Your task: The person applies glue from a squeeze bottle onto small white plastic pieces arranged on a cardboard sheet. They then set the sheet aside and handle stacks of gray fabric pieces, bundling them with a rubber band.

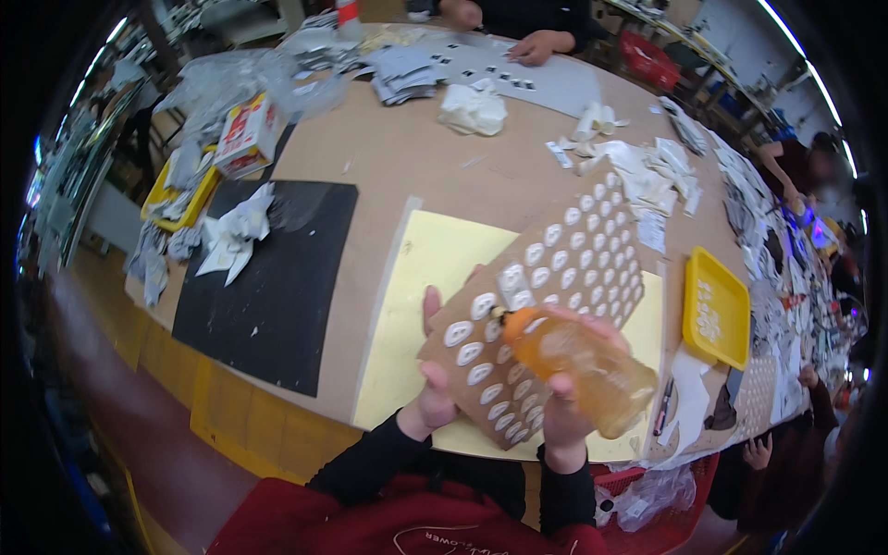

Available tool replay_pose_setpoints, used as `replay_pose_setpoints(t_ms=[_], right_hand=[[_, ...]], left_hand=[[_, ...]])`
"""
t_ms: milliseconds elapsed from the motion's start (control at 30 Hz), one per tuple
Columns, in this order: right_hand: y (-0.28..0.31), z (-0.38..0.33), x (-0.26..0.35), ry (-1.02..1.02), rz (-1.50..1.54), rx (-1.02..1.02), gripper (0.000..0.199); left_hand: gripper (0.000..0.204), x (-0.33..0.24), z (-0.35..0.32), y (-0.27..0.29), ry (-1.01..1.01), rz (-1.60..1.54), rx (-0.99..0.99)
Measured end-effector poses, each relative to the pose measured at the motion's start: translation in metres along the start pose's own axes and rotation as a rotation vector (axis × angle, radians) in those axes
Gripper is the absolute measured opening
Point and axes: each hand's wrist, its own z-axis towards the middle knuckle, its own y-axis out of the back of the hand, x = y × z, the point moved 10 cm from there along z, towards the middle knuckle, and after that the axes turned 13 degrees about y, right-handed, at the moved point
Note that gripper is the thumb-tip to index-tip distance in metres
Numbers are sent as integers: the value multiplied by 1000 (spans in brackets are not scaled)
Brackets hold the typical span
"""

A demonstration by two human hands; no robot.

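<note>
My left hand (433, 393) holds up the near end of a brown card sheet (592, 250) covered with rows of small white oval pieces. The sheet tilts up and away over a pale yellow mat (425, 277). In my right hand (566, 412) is a clear squeeze bottle of orange liquid (592, 365). Its small nozzle touches the sheet near one white oval, close to my left thumb. Black sleeves cover both forearms.
A black mat (277, 277) with white scraps lies to the left. A yellow tray (714, 310) sits to the right, a pen (662, 407) beside the bottle. White paper scraps and plastic bags litter the far table. Another person's hands (535, 46) work across the table.
</note>
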Motion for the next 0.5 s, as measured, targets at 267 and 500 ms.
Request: replay_pose_setpoints(t_ms=[267, 500], right_hand=[[12, -10, -26, -220, 272, 3, 63], [112, -42, -5, -260, 259, -406, 68]], left_hand=[[67, 16, -11, 63, -71, -130, -400], [62, 18, 8, 38, 65, -47, -490]])
